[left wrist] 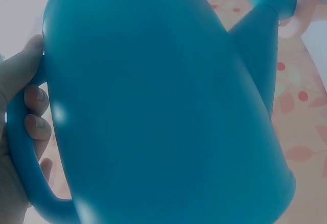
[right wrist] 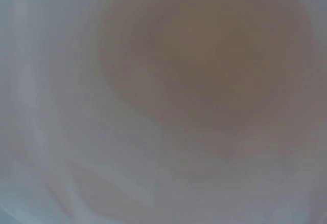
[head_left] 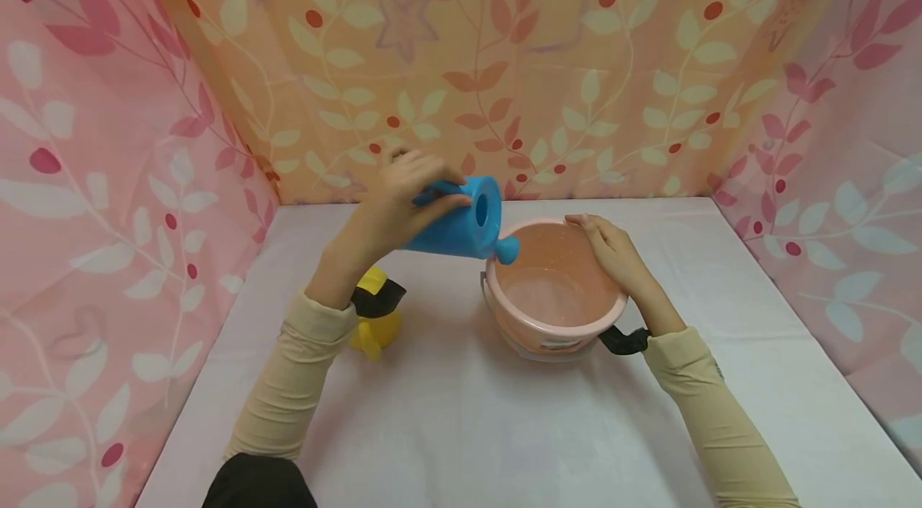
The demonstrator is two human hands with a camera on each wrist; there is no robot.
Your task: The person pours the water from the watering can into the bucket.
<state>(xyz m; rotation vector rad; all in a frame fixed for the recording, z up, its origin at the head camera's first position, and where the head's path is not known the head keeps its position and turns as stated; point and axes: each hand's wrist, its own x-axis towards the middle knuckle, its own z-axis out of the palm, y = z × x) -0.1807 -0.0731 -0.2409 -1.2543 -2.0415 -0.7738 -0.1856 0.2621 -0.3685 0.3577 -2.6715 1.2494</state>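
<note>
My left hand (head_left: 403,196) grips a blue toy watering can (head_left: 450,240) by its handle. The left wrist view shows fingers wrapped round the curved handle (left wrist: 23,152), beside the can's wide body. Tipped toward the right, the can has its round spout head (head_left: 507,250) over the left rim of a pink bucket (head_left: 555,330). At the bucket's right side my right hand (head_left: 612,252) holds the rim, its fingertips near the far edge. Some liquid seems to cover the bucket's bottom. Blurred pale surfaces fill the right wrist view.
A yellow object (head_left: 378,330) sits on the white-covered table (head_left: 461,428), partly hidden behind my left wrist. The bucket's thin handle hangs down around its front. Floral cloth (head_left: 461,52) walls in the table at the back and both sides.
</note>
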